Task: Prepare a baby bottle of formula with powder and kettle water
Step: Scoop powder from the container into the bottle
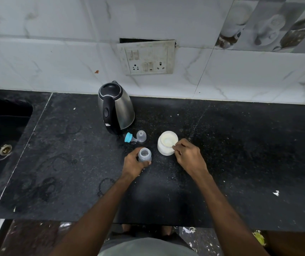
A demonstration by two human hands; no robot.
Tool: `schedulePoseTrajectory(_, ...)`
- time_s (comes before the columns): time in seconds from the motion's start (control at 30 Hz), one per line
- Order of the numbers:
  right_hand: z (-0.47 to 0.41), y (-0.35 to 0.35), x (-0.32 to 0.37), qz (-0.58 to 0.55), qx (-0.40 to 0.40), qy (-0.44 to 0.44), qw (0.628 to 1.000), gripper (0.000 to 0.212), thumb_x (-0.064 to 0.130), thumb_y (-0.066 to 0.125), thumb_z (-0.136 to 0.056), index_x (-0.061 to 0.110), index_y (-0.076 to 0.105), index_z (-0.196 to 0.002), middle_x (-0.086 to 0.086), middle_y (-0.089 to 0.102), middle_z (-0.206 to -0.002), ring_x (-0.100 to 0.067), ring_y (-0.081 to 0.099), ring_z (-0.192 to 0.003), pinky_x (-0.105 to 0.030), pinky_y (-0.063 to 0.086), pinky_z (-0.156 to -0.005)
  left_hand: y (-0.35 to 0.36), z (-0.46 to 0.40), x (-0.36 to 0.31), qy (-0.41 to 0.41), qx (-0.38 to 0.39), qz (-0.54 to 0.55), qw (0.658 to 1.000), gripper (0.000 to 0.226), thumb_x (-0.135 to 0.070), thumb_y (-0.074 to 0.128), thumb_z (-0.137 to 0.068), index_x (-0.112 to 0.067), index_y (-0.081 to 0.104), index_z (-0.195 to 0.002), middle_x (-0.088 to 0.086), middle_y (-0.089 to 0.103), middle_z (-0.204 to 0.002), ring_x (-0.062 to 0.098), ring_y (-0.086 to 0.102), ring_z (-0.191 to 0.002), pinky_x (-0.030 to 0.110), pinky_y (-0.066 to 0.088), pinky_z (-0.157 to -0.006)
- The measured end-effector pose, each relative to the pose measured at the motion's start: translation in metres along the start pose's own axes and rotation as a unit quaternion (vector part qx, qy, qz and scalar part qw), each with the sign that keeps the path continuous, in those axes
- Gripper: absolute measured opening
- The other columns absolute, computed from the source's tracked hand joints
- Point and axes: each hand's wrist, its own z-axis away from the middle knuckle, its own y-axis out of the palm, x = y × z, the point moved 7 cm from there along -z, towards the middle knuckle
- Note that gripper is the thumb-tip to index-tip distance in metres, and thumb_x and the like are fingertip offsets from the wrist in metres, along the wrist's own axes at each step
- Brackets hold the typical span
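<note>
A small clear baby bottle stands upright and uncapped on the black counter, and my left hand grips its side. Just right of it stands an open white jar of pale formula powder. My right hand is at the jar's right rim, fingers pinched on the handle of a white scoop that reaches into the jar. Behind the bottle lie the teal collar with its teat and the clear dome cap. A steel kettle with a black handle stands at the back.
A black sink is set into the counter at the left. A wall socket panel is mounted on the tiled wall above the kettle. White specks and a scrap dot the counter at the right. The counter's front edge runs below my forearms.
</note>
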Motion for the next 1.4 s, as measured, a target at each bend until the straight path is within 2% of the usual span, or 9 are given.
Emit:
schedulePoseTrajectory(0.1, 0.0, 0.002, -0.001, 0.003, 0.007, 0.004, 1.0, 0.017, -0.007, 0.081, -0.075, 0.002, 0.08, -0.09, -0.009, 0.068, -0.094, -0.026, 0.071, -0.07, -0.04, 0.063, -0.06, 0.0, -0.001, 0.001, -0.004, 0.004, -0.001, 1.0, 0.05, -0.001, 0.087, -0.075, -0.024, 0.068, -0.116, -0.01, 0.072, -0.106, -0.006, 0.062, -0.094, -0.004, 0.042, -0.074)
schedulePoseTrajectory(0.3, -0.017, -0.011, -0.007, -0.018, -0.033, 0.03, 0.999, 0.01, -0.003, 0.075, -0.083, 0.004, 0.078, -0.09, -0.01, 0.071, -0.093, -0.029, 0.07, -0.07, -0.039, 0.061, -0.063, 0.0, 0.0, 0.001, -0.001, -0.001, -0.003, 1.0, 0.05, -0.001, 0.087, -0.075, -0.025, 0.068, -0.114, -0.009, 0.073, -0.106, -0.006, 0.063, -0.094, -0.003, 0.043, -0.074)
schedulePoseTrajectory(0.43, -0.031, -0.008, -0.004, 0.024, 0.002, 0.019, 1.0, 0.01, -0.002, 0.071, -0.085, 0.002, 0.077, -0.092, -0.014, 0.071, -0.093, -0.033, 0.071, -0.073, -0.044, 0.061, -0.064, 0.0, 0.001, 0.0, 0.0, -0.001, -0.001, 1.0, 0.049, -0.001, 0.087, -0.075, -0.027, 0.067, -0.112, -0.01, 0.072, -0.105, -0.006, 0.063, -0.093, -0.002, 0.044, -0.075)
schedulePoseTrajectory(0.53, -0.033, -0.002, -0.005, 0.059, 0.034, 0.024, 0.997, 0.01, 0.001, 0.069, -0.086, 0.004, 0.077, -0.091, -0.012, 0.071, -0.09, -0.033, 0.068, -0.078, -0.041, 0.058, -0.063, 0.0, 0.001, 0.0, 0.001, -0.002, 0.0, 1.0, 0.048, -0.001, 0.087, -0.076, -0.025, 0.068, -0.113, -0.01, 0.072, -0.105, -0.004, 0.063, -0.093, -0.003, 0.044, -0.074)
schedulePoseTrajectory(0.87, -0.035, 0.004, -0.003, -0.003, 0.096, 0.049, 0.994, 0.019, 0.007, 0.067, -0.094, 0.007, 0.079, -0.108, -0.014, 0.075, -0.109, -0.033, 0.069, -0.1, -0.045, 0.056, -0.091, 0.001, -0.001, 0.004, -0.001, 0.002, -0.002, 1.0, 0.051, -0.004, 0.088, -0.076, -0.024, 0.069, -0.119, -0.01, 0.072, -0.111, -0.004, 0.064, -0.097, -0.002, 0.044, -0.076)
schedulePoseTrajectory(1.03, -0.034, 0.002, 0.001, -0.047, 0.086, 0.067, 0.993, 0.016, 0.006, 0.067, -0.09, 0.011, 0.082, -0.095, -0.011, 0.077, -0.096, -0.033, 0.07, -0.089, -0.043, 0.056, -0.082, 0.002, -0.002, 0.007, -0.001, 0.002, 0.0, 1.0, 0.053, -0.005, 0.089, -0.075, -0.024, 0.069, -0.12, -0.007, 0.074, -0.114, 0.008, 0.067, -0.105, 0.009, 0.047, -0.087)
schedulePoseTrajectory(1.17, -0.034, 0.003, 0.002, -0.073, 0.094, 0.078, 0.99, 0.015, 0.008, 0.071, -0.087, 0.015, 0.083, -0.093, -0.008, 0.079, -0.093, -0.031, 0.071, -0.087, -0.043, 0.056, -0.084, 0.001, -0.001, 0.006, -0.001, 0.001, -0.01, 1.0, 0.053, -0.006, 0.088, -0.076, -0.021, 0.069, -0.122, -0.006, 0.073, -0.116, 0.008, 0.066, -0.105, 0.003, 0.043, -0.081)
schedulePoseTrajectory(1.3, -0.035, 0.003, 0.0, -0.107, 0.08, 0.082, 0.988, 0.012, 0.011, 0.076, -0.084, 0.017, 0.083, -0.091, -0.004, 0.08, -0.091, -0.026, 0.073, -0.085, -0.043, 0.058, -0.082, 0.001, 0.001, 0.003, -0.002, 0.001, -0.008, 1.0, 0.051, -0.004, 0.088, -0.076, -0.028, 0.067, -0.116, -0.009, 0.072, -0.111, -0.002, 0.064, -0.097, -0.002, 0.043, -0.074)
schedulePoseTrajectory(1.4, -0.037, 0.001, -0.004, -0.153, 0.078, 0.107, 0.979, 0.01, 0.008, 0.08, -0.083, 0.013, 0.084, -0.09, -0.003, 0.081, -0.091, -0.016, 0.075, -0.082, -0.034, 0.059, -0.083, 0.0, 0.002, 0.002, -0.006, 0.0, -0.002, 1.0, 0.05, -0.003, 0.088, -0.076, -0.028, 0.068, -0.114, -0.01, 0.072, -0.108, -0.003, 0.064, -0.096, -0.002, 0.044, -0.073)
